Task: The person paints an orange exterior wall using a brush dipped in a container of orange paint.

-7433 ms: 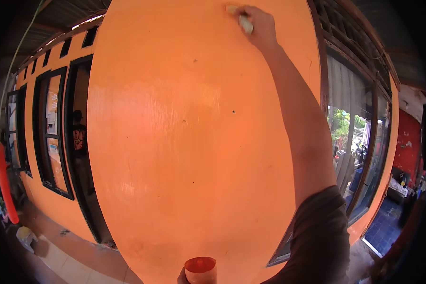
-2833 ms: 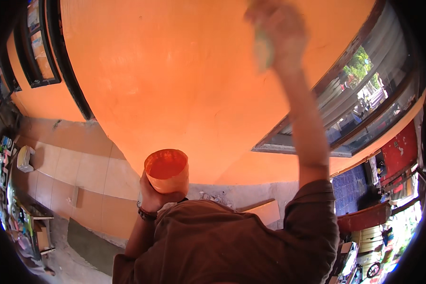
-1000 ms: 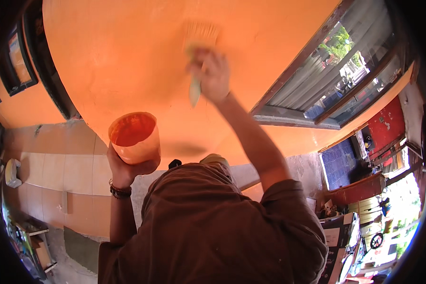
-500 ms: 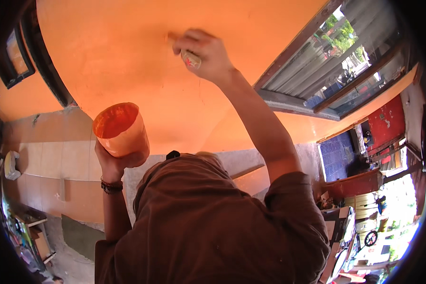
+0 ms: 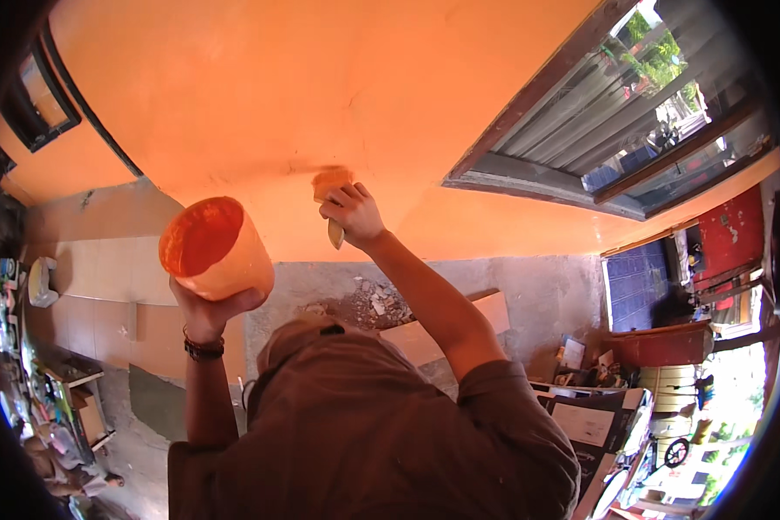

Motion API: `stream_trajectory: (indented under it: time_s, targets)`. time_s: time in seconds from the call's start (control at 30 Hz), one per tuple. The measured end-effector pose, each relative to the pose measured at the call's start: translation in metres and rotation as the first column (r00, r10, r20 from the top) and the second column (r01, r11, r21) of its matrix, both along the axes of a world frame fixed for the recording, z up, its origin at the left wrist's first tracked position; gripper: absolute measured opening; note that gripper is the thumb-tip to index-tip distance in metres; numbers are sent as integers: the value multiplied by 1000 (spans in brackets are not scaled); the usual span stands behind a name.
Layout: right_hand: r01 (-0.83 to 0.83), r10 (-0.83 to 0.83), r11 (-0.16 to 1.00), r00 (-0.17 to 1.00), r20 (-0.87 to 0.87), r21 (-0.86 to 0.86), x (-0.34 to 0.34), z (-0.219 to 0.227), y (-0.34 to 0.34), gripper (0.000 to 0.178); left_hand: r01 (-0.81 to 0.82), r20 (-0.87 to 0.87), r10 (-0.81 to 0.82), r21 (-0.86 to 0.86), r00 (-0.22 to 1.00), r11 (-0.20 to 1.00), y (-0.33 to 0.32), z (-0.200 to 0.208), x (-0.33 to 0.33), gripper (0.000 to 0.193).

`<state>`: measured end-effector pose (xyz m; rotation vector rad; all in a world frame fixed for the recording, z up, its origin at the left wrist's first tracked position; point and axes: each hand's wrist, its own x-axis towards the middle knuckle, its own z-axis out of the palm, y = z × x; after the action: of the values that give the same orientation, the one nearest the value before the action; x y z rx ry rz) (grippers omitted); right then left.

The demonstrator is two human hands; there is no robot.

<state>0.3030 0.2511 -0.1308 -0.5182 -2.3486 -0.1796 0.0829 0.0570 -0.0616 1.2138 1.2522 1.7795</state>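
Note:
My right hand (image 5: 354,213) is closed round the handle of a paintbrush (image 5: 331,184). The brush head is orange with paint and lies against the orange wall (image 5: 260,95), low down near its bottom edge. My left hand (image 5: 213,310) grips an orange paint container (image 5: 250,260) from below, its fingers wrapped round the base. The container is tilted with its opening toward the wall, and darker orange-red paint coats the inside. A dark bracelet circles my left wrist.
A window (image 5: 572,147) with a wooden frame is at the upper right. Rubble (image 5: 378,303) lies on the floor at the wall's foot, beside a flat tan board (image 5: 451,329). Shelves (image 5: 87,407) stand at the far left, and a dark box (image 5: 585,425) is at the lower right.
My right hand has brought the brush down the wall, from higher up to near the bottom edge. My left hand still holds the container, slightly lower and further left.

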Motion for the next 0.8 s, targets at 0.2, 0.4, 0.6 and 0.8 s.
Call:
stream_trajectory:
  time_s: [0.2,0.4,0.6,0.8]
  targets:
    - [-26,88,959,973,-212,281,-11,76,14,10,-39,-36,36,-93,999,995,-6,-16,9,94]
    - [48,28,941,975,-219,336,-44,20,33,10,-18,-282,-21,-136,959,990,-23,-36,5,74]
    - [27,-16,994,995,-102,104,-31,19,-3,11,98,-225,-146,-214,963,972,-33,-54,-20,48]
    - [156,-120,968,976,-184,195,-48,20,23,11,229,-457,-295,-195,839,954,-12,-75,-69,72]
